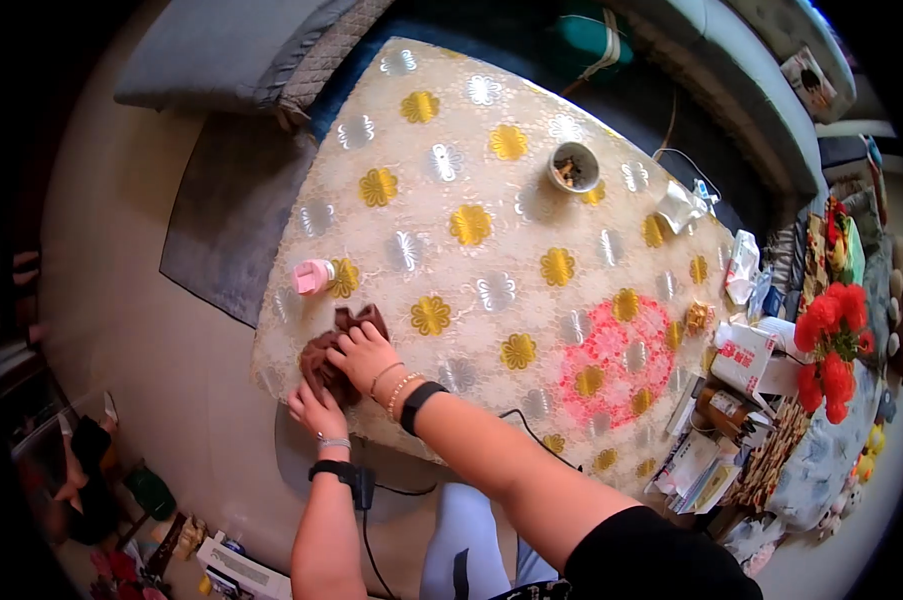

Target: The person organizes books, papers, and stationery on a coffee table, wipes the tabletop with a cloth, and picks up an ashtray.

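A crumpled brown cloth (pixel 319 362) lies bunched near the left corner of a table with a floral tablecloth (pixel 371 240). My right hand (pixel 365 358) is on top of it, fingers bent into the folds. At the cloth's near edge, my left hand (pixel 317 410) grips it beside the table edge; part of its fingertips is hidden. Just beyond the cloth, a pink-and-white container (pixel 313 277) sits on the tablecloth, apart from both hands.
A cup with brownish bits inside (pixel 572 167) stands at the far side, near crumpled white tissue (pixel 680 207). Boxes (pixel 743 357), a brown jar (pixel 723 408) and red flowers (pixel 833 335) crowd the right. A black cable (pixel 541 440) crosses the near edge. Grey sofas surround the back.
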The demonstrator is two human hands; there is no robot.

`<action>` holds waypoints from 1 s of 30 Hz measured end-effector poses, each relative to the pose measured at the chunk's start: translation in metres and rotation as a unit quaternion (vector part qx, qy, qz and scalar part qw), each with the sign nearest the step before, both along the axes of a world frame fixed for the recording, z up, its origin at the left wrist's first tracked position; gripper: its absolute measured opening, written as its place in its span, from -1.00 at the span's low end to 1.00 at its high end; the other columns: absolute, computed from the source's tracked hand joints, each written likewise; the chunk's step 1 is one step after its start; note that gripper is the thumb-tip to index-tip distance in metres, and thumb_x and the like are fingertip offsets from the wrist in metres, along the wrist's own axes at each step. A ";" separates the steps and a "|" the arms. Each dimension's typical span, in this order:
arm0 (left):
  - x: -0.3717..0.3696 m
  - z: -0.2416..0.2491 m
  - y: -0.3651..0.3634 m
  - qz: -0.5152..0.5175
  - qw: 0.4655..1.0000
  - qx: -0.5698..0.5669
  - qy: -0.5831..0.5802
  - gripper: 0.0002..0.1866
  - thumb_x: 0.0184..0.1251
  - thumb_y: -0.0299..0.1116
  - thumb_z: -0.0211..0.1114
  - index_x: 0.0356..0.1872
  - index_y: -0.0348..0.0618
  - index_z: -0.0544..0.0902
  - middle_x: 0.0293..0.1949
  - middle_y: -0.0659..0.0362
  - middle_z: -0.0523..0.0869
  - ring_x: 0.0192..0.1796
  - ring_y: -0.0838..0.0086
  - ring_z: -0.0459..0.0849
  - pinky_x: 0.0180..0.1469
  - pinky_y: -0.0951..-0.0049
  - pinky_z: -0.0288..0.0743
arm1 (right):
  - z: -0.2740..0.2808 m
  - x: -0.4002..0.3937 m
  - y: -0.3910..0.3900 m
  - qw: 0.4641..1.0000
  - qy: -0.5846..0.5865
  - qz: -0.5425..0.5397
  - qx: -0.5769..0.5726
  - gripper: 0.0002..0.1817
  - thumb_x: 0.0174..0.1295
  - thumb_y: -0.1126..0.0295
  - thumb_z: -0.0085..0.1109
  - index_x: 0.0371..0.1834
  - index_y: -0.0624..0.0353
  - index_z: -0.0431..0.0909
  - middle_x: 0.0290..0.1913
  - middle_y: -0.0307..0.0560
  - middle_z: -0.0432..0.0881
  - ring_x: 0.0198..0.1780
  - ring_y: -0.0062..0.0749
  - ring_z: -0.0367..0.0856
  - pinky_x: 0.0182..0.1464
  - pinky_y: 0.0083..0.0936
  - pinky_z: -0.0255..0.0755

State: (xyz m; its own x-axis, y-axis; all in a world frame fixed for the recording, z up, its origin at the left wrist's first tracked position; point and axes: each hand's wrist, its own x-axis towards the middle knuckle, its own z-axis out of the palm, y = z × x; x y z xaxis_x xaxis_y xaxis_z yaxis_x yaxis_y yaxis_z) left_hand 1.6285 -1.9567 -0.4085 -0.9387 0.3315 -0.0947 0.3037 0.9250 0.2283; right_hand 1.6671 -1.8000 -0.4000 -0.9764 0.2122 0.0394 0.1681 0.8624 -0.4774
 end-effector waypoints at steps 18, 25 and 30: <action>0.069 0.029 0.174 -0.203 0.951 0.224 -0.060 -0.48 0.04 -0.54 0.14 0.12 -0.10 0.33 0.05 -0.08 0.31 0.10 0.03 0.28 0.15 0.22 0.18 | 0.043 0.153 0.160 0.976 0.014 -0.218 -0.019 -0.61 -0.05 0.42 -0.03 -0.06 -0.11 0.39 -0.12 -0.12 0.40 -0.09 -0.22 0.37 -0.06 -0.32 0.21; 0.051 -0.004 0.210 -0.218 0.970 0.087 -0.057 -0.49 -0.13 -0.51 0.16 0.01 -0.03 0.43 0.00 0.03 0.35 0.05 0.08 0.28 0.11 0.22 0.22 | 0.000 0.110 0.165 0.962 -0.152 -0.227 0.000 -0.61 0.12 0.32 -0.15 0.07 -0.22 0.34 -0.12 -0.09 0.42 -0.03 -0.23 0.37 -0.06 -0.28 0.21; 0.120 0.008 0.174 -0.303 0.942 0.067 -0.124 -0.47 -0.16 -0.49 0.21 -0.01 -0.05 0.38 -0.01 0.02 0.34 0.04 0.06 0.29 0.08 0.18 0.24 | 0.001 0.206 0.129 0.974 -0.154 -0.165 -0.017 -0.54 0.09 0.28 -0.12 0.14 -0.19 0.27 -0.05 -0.01 0.39 0.01 -0.15 0.35 -0.03 -0.27 0.22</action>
